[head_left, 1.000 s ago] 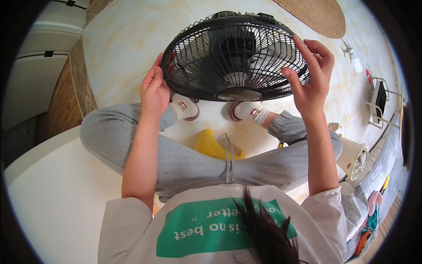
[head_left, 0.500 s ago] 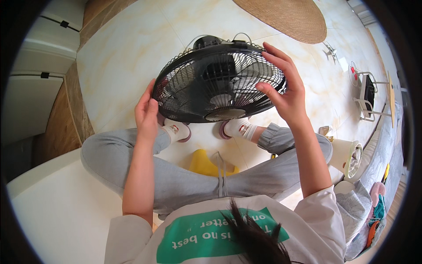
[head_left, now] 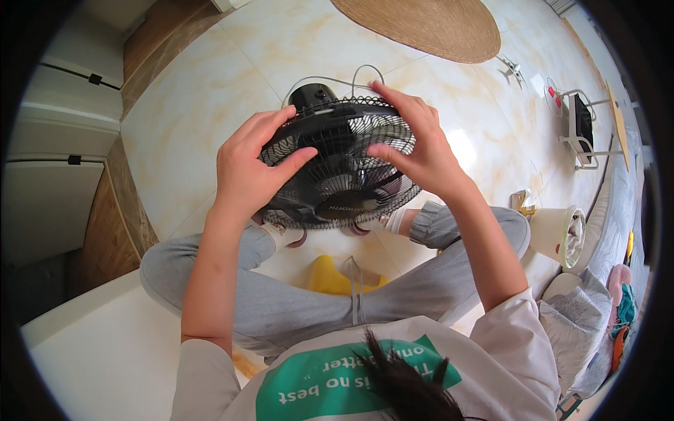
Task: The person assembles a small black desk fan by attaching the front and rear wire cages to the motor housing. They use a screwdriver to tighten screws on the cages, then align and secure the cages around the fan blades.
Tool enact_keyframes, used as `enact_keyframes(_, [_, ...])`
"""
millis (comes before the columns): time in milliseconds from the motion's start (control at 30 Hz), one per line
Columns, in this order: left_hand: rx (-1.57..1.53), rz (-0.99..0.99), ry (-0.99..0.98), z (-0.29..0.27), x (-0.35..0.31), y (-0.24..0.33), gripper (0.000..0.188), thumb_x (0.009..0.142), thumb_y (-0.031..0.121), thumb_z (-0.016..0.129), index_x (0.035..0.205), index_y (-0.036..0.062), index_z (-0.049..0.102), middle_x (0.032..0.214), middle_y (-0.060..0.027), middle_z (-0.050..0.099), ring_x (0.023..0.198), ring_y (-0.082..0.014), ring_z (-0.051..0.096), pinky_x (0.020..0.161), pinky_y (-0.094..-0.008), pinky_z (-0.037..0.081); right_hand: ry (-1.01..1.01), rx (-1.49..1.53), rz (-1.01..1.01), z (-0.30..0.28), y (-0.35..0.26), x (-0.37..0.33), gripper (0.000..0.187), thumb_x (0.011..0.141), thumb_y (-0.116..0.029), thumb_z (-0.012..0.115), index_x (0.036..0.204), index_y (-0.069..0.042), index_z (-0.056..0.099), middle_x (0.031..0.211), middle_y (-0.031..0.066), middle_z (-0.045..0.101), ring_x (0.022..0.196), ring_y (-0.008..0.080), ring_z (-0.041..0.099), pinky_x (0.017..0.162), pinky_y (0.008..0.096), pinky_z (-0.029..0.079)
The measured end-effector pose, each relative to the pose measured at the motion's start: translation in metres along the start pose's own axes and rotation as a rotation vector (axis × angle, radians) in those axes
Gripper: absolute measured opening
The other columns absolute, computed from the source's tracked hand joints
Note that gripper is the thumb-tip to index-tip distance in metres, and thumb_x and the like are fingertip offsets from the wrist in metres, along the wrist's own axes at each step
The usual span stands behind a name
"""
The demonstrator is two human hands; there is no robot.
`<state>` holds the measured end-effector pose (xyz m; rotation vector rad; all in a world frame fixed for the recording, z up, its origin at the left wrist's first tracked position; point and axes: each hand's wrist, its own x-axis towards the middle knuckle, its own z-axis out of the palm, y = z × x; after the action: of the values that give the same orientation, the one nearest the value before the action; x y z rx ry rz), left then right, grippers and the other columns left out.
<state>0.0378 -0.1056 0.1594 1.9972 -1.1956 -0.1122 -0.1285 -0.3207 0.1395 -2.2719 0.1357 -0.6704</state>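
A: Where do we have the fan (head_left: 337, 165)?

B: Right between our hands, above our feet, with twelve pointing away from our body. From our left hand (head_left: 251, 165) it lies toward three; from our right hand (head_left: 430, 151) it lies toward nine, dipping a little to eight.

A: And its long axis?

B: As we look down on it, the cage stretches roughly from nine to three. The hub (head_left: 344, 205) faces us at six, and the motor (head_left: 310, 95) pokes out behind at eleven.

A: Which of our hands is nearer?

B: Neither, really; both are at the cage. Our left covers more of its edge, from nine up to ten.

A: How wide is that left hand?

B: Moderately spread. We have the fingers over the rim near ten and the thumb across the front wires, so the edge sits in its grip.

A: The right?

B: Wider. Our fingertips reach the back edge near one, the thumb points inward over the front, and the rim sits between them. Whether that thumb presses the mesh, we cannot tell.

A: Anything below?

B: A yellow piece (head_left: 325, 275) on the floor at six, between our legs, apart from the cage.
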Motion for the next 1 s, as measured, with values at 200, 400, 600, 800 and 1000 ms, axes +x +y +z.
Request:
enact_keyframes(200, [-0.074,0.095,0.131,0.004,-0.005,-0.013,0.057,0.072,0.019,0.089,0.123,0.0052,0.068,0.113,-0.01,0.07,0.101,-0.0231,0.069,0.089,-0.0328,0.055,0.156,-0.069,-0.039,0.008,0.005,-0.005,0.075,0.076,-0.025,0.086,0.141,-0.01,0.053,0.144,0.0129,0.051,0.131,0.0315,0.048,0.11,0.0433,0.033])
enact_keyframes(400, [-0.033,0.097,0.132,0.003,-0.005,-0.013,0.057,0.071,0.017,0.089,0.122,0.0042,0.067,0.114,-0.0099,0.07,0.102,-0.0225,0.069,0.089,-0.0334,0.055,0.656,0.14,0.521,0.05,0.022,-0.093,0.082,0.09,-0.034,0.075,0.151,-0.003,0.03,0.158,0.0206,0.028,0.146,0.0316,0.029,0.117,0.0452,0.027])
enact_keyframes(600, [-0.051,0.047,0.044,0.002,-0.001,-0.014,0.063,0.073,0.021,0.088,0.128,0.0038,0.063,0.118,-0.012,0.069,0.104,-0.0237,0.068,0.093,-0.0339,0.053,0.775,1.286,1.384,0.149,0.061,-0.171,0.089,0.093,-0.078,0.039,0.159,-0.023,0.019,0.166,0.0055,0.019,0.149,0.0323,0.023,0.114,0.0691,0.016])
enact_keyframes(800, [-0.142,-0.119,-0.123,-0.011,0.011,-0.015,0.072,0.077,0.029,0.086,0.137,0.0038,0.055,0.12,-0.0137,0.068,0.11,-0.0236,0.066,0.097,-0.0357,0.051,0.543,1.431,0.999,0.165,0.055,-0.174,0.071,0.098,-0.066,0.046,0.155,-0.029,0.024,0.16,-0.0022,0.029,0.145,0.0271,0.03,0.112,0.0643,0.026])
enact_keyframes(1000, [-0.213,-0.044,-0.192,-0.017,0.017,-0.023,0.076,0.078,0.031,0.086,0.141,0.0047,0.051,0.122,-0.014,0.067,0.113,-0.0247,0.065,0.099,-0.0365,0.05,0.577,1.315,0.838,0.176,0.054,-0.171,0.06,0.101,-0.048,0.057,0.15,-0.031,0.027,0.153,-0.005,0.035,0.139,0.0204,0.037,0.107,0.0571,0.035])
